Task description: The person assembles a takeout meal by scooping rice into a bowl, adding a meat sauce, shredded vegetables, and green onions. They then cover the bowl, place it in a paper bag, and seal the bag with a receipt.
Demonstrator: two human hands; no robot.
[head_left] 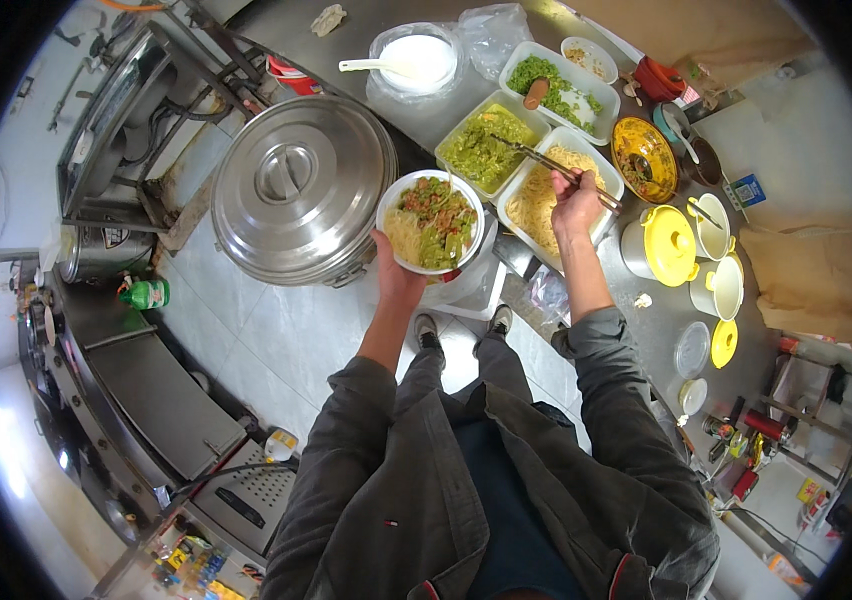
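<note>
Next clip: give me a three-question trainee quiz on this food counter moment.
1. True or false: the left hand holds the white bowl from below.
2. The chopsticks in the right hand reach toward which tub? A) green vegetables B) red sauce C) rice
3. What covers the large steel pot?

Key:
1. True
2. A
3. A steel lid with a round knob; it is shut.

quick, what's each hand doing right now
Left hand: closed under the bowl, holding it.
Right hand: closed on chopsticks, tips over the greens tub.
</note>
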